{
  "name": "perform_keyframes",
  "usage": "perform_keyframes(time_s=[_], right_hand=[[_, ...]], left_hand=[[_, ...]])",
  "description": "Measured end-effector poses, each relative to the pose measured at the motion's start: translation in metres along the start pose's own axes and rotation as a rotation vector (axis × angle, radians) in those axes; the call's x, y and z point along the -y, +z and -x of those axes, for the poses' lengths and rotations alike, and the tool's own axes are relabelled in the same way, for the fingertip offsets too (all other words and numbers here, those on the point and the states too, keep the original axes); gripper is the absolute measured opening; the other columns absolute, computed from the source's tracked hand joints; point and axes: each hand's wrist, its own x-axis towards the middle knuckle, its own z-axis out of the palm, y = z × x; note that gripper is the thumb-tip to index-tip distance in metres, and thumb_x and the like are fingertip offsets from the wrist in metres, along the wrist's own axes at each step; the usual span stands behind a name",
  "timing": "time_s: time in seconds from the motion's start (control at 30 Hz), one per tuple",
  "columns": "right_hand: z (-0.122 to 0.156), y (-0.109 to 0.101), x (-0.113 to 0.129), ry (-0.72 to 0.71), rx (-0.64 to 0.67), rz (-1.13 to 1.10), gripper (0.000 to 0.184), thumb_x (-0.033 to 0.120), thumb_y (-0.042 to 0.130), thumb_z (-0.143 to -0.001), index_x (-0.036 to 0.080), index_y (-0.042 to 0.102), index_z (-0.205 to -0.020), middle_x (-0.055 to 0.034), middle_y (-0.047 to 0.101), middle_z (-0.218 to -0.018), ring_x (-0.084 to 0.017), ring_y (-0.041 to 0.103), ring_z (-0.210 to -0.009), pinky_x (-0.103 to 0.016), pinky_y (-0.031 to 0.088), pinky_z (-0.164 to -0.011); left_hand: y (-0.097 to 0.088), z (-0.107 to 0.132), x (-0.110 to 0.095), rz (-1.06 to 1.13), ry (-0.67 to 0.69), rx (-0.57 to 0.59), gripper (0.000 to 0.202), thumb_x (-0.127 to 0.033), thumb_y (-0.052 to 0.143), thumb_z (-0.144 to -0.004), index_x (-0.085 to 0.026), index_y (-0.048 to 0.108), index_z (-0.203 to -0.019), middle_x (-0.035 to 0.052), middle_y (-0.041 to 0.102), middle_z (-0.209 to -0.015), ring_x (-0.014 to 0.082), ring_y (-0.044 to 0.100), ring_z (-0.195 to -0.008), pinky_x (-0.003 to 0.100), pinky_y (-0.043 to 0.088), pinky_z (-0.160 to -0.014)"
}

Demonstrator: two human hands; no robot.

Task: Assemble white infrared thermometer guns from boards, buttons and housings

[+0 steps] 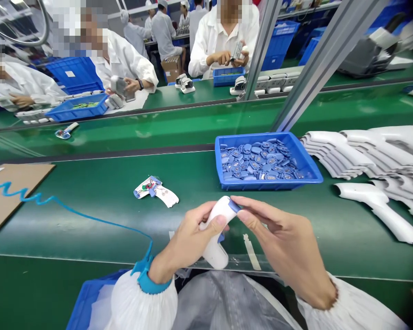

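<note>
My left hand [189,238] is wrapped round a white gun-shaped housing, which looks like an infrared thermometer [216,250], over the near edge of the bench. A small blue part shows on the handle side. At its upper right end sits a blue end piece [233,206], pinched between the thumb and fingers of my right hand [282,233]. Farther off on the green surface lies an opened thermometer half [156,190] with wires and a circuit board showing. Behind my right hand stands a blue tray [270,184] full of small blue plastic parts [258,160].
White housing shells [375,197] lie stacked at the right. A coiled blue wrist-strap cord [99,217] runs from my left wrist past a brown board [10,197]. A metal post [326,59] rises behind the tray. Several people in white coats work across the line.
</note>
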Motion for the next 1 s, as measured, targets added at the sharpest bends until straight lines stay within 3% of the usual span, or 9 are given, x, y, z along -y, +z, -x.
perform_keyframes(time_s=[0.1,0.3,0.4,0.57,0.63,0.77,0.8,0.9,1.0], right_hand=[[0.000,0.000,-0.005,-0.034,0.023,0.042,0.027,0.038,0.058,-0.095,0.034,0.071,-0.118,0.0023,0.077,-0.106,-0.021,0.074,-0.089,-0.034,0.062,-0.070],[-0.003,-0.002,-0.005,-0.068,0.105,0.064,0.035,0.036,0.051,-0.099,0.029,0.062,-0.132,-0.0010,0.073,-0.119,-0.020,0.071,-0.103,-0.031,0.059,-0.080],[-0.003,0.005,-0.004,-0.106,0.143,0.072,0.031,0.034,0.048,-0.100,0.023,0.065,-0.125,-0.0028,0.073,-0.118,-0.017,0.070,-0.102,-0.028,0.056,-0.086],[0.007,0.019,-0.018,-0.071,0.005,0.094,0.025,0.030,0.046,-0.101,0.020,0.067,-0.112,-0.0024,0.075,-0.103,-0.014,0.070,-0.086,-0.024,0.054,-0.078],[0.012,0.017,-0.021,-0.026,0.019,0.093,0.025,0.033,0.046,-0.101,0.023,0.065,-0.114,-0.0017,0.074,-0.107,-0.015,0.069,-0.088,-0.026,0.053,-0.078],[0.012,0.006,-0.013,0.065,0.229,0.018,0.022,0.036,0.047,-0.100,0.027,0.060,-0.116,-0.0014,0.071,-0.107,-0.015,0.066,-0.085,-0.027,0.052,-0.073],[0.010,0.006,-0.011,0.077,0.306,0.021,0.021,0.035,0.050,-0.099,0.026,0.060,-0.115,-0.0014,0.070,-0.104,-0.015,0.065,-0.081,-0.028,0.052,-0.070],[0.010,0.011,-0.006,0.053,0.475,0.088,0.016,0.031,0.055,-0.096,0.026,0.062,-0.110,-0.0002,0.069,-0.095,-0.015,0.062,-0.075,-0.029,0.048,-0.065],[0.022,0.023,-0.011,-0.036,0.432,0.121,0.020,0.032,0.051,-0.098,0.025,0.062,-0.114,-0.0018,0.069,-0.097,-0.016,0.063,-0.074,-0.030,0.048,-0.066]], left_hand=[[-0.003,0.000,-0.005,-0.196,0.074,-0.050,0.039,-0.046,0.052,-0.099,-0.021,0.060,-0.128,0.0034,0.069,-0.100,0.0181,0.060,-0.090,0.028,0.045,-0.077],[-0.003,0.000,-0.012,-0.394,0.180,-0.052,0.032,-0.041,0.047,-0.102,-0.024,0.061,-0.125,0.0007,0.070,-0.109,0.0188,0.061,-0.094,0.029,0.044,-0.081],[0.000,-0.002,-0.009,-0.592,0.262,-0.071,0.028,-0.036,0.048,-0.101,-0.024,0.062,-0.122,0.0016,0.070,-0.108,0.0197,0.061,-0.093,0.033,0.041,-0.084],[0.004,-0.008,0.001,-0.957,0.433,-0.140,0.019,-0.030,0.049,-0.099,-0.020,0.064,-0.103,0.0032,0.069,-0.086,0.0209,0.058,-0.077,0.037,0.035,-0.074],[0.005,-0.009,0.008,-0.945,0.457,-0.201,0.019,-0.035,0.052,-0.098,-0.021,0.064,-0.104,0.0031,0.069,-0.089,0.0209,0.057,-0.080,0.036,0.036,-0.076],[0.010,-0.011,0.025,-0.810,0.349,-0.692,0.032,-0.039,0.052,-0.098,-0.019,0.056,-0.073,0.0026,0.058,-0.071,0.0178,0.051,-0.071,0.031,0.035,-0.067],[0.011,-0.012,0.029,-0.765,0.304,-0.769,0.037,-0.040,0.052,-0.097,-0.019,0.051,-0.066,0.0010,0.054,-0.065,0.0161,0.048,-0.065,0.030,0.034,-0.064],[0.017,-0.019,0.034,-0.636,0.171,-0.746,0.047,-0.045,0.054,-0.095,-0.019,0.046,-0.057,-0.0028,0.047,-0.053,0.0120,0.039,-0.052,0.029,0.028,-0.056],[0.019,-0.027,0.034,-0.683,0.202,-0.752,0.050,-0.039,0.054,-0.093,-0.019,0.040,-0.050,-0.0035,0.040,-0.048,0.0110,0.033,-0.049,0.029,0.025,-0.054]])
